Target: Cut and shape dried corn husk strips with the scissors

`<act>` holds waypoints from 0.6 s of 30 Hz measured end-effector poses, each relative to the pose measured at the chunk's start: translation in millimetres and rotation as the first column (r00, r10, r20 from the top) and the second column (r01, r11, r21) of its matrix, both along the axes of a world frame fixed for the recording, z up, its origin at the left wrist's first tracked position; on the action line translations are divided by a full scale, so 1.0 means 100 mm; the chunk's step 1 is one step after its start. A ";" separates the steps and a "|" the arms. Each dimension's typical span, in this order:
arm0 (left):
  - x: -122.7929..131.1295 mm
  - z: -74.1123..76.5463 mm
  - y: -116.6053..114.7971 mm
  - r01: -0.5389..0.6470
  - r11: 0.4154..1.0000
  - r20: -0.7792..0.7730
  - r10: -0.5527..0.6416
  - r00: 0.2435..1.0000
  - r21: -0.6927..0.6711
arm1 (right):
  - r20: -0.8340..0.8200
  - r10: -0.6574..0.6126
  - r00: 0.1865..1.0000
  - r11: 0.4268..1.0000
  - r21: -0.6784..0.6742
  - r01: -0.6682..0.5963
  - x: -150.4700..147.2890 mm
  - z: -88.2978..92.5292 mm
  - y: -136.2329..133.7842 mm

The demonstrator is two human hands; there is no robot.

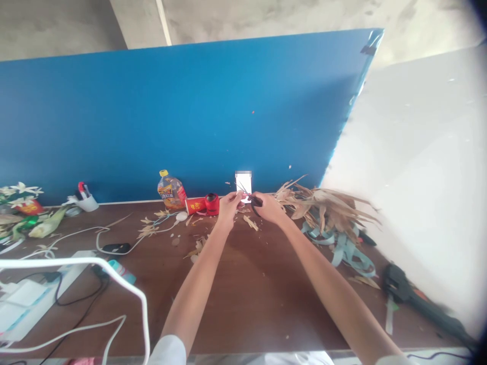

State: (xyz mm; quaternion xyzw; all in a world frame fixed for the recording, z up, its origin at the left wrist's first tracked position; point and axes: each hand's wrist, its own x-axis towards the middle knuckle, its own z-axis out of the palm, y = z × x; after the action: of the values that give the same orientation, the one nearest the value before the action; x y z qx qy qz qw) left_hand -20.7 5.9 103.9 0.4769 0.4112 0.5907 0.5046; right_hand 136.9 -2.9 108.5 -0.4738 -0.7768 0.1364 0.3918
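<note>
Both of my arms reach forward over the brown table (243,294). My right hand (268,208) is closed around the black handles of a pair of scissors (256,204), whose blades point up and to the left. Close beside it, my left hand (229,207) is pinched near the blades; what its fingers hold is too small to make out. A bright white upright rectangle (244,181), like a lit phone screen, stands just behind the hands. Dry husk scraps (251,223) lie on the table below them.
Dried husks (323,203) and pale blue ribbon (350,253) lie at right, near a black glue gun (403,286). A bottle (171,190) and a red can (211,204) stand left of the hands. White cables and a power strip (34,299) occupy the left.
</note>
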 end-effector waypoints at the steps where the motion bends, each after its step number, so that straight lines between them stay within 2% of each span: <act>1: 0.00 0.00 0.00 -0.001 1.000 -0.010 0.001 1.000 0.007 | 0.010 -0.003 1.000 1.000 -0.003 0.003 0.00 -0.01 0.01; 9: 0.01 -0.04 0.04 0.006 0.999 -0.067 -0.003 0.998 0.046 | 0.048 0.028 0.998 0.999 0.022 -0.029 0.03 -0.06 0.06; 18: -0.02 -0.07 0.06 0.008 1.000 -0.046 -0.007 0.999 0.021 | 0.043 0.034 0.998 0.999 0.014 -0.034 0.05 -0.02 0.03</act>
State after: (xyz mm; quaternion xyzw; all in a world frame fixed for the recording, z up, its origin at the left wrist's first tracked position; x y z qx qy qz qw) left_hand -22.6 12.3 96.8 0.4973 0.4148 0.5820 0.4919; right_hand 142.1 -0.3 106.2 -0.4604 -0.7940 0.1270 0.3761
